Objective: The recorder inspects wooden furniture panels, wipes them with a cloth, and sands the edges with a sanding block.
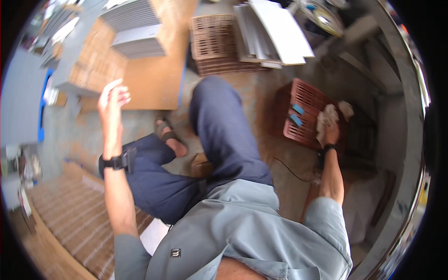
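Observation:
My left hand (114,95) is raised near the front edge of a brown board-topped table (154,84), fingers loosely bent and apart, with nothing in it. On the right, my right hand (332,134) reaches down to a reddish plastic crate (313,93) and grips a crumpled beige rag (326,116). The rag covers most of the fingers. Two small blue blocks (296,120) lie on the crate beside the rag. Another beige wad (346,110) sits at the crate's far right side.
Stacks of grey sheets (140,39) stand on the table. Ahead, a brown slatted crate (213,37) adjoins leaning white panels (280,32). A grey metal frame (403,60) rises at right. Ribbed brown material (79,214) lies at lower left. A thin black cable (289,170) runs along the floor.

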{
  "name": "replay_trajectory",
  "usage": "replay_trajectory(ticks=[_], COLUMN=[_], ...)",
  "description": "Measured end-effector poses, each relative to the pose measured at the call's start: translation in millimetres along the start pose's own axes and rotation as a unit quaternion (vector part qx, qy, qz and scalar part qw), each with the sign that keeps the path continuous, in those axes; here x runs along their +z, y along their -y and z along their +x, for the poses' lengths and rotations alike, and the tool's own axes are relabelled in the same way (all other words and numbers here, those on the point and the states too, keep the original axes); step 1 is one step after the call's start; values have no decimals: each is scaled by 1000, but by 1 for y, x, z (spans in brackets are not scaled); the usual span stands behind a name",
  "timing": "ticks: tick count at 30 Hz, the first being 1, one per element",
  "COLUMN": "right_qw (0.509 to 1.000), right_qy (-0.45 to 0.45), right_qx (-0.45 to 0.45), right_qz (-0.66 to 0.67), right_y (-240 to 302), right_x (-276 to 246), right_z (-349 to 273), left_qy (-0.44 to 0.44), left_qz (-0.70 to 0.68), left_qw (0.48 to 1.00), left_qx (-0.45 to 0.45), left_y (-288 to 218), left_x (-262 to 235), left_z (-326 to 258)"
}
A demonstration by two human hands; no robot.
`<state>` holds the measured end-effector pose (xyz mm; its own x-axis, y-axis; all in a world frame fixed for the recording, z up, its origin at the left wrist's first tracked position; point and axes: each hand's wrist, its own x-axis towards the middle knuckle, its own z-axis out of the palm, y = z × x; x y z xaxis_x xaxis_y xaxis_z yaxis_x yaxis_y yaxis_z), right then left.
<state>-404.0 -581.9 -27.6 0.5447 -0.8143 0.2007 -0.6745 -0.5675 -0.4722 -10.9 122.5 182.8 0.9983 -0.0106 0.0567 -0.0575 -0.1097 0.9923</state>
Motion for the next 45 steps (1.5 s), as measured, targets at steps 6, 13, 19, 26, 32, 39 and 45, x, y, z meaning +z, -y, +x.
replay_trajectory(ticks=[6, 13, 19, 26, 32, 39, 45], right_qw=[935, 876, 844, 927, 901, 584, 849], right_qy=[-18, 148, 269, 259, 226, 550, 256], right_qx=[-100, -401, -437, -268, -342, -546, -415], right_qz=[340, 224, 158, 49, 140, 244, 205], right_y=[201, 508, 632, 642, 656, 718, 788], right_x=[-89, -103, 142, 349, 441, 375, 457], right_z=[-17, -92, -85, -118, -159, -341, -187], left_qy=[-51, -56, -59, -103, -138, -117, -150], left_qz=[-21, -18, 16, 81, 43, 32, 56], left_qw=[998, 996, 996, 991, 989, 993, 987], left_qx=[43, 68, 63, 39, 15, -12, -20], left_y=[-34, -17, 8, 7, 3, 19, 11], left_x=[-32, -60, -91, -136, -154, -164, -163], left_z=[6, 13, 5, -5, 0, 12, 19])
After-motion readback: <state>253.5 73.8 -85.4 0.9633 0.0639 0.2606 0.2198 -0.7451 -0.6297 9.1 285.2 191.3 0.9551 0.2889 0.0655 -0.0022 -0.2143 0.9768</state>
